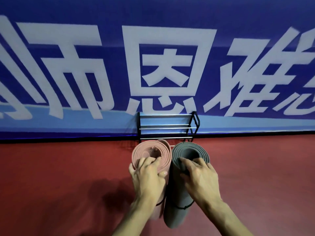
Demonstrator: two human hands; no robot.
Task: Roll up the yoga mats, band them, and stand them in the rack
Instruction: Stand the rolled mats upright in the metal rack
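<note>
Two mats are observed, both fully rolled. The pink mat and the grey mat are held upright side by side, touching along their length, with the spiral ends facing the camera.

Banding is judged complete. A black band is seen around the lower part of the grey mat. A dark band is partly visible at a similar height on the pink mat, the rest being hidden behind the forearm.

The left hand is closed over the top rim of the pink mat, gripping it at the near edge. The right hand is closed in the same way over the top rim of the grey mat. Each mat is thus held by one hand.

The rack, a black frame with metal bars, is placed on the red floor against the blue banner. It lies just beyond the mats, partly hidden by them, and nothing is seen stored in the part that shows.

Whether the lower ends of the mats rest on the floor or are lifted clear cannot be determined.

Rolling and banding are assessed as done. Only the last step is left: both mats are to be set upright in the rack.
</note>
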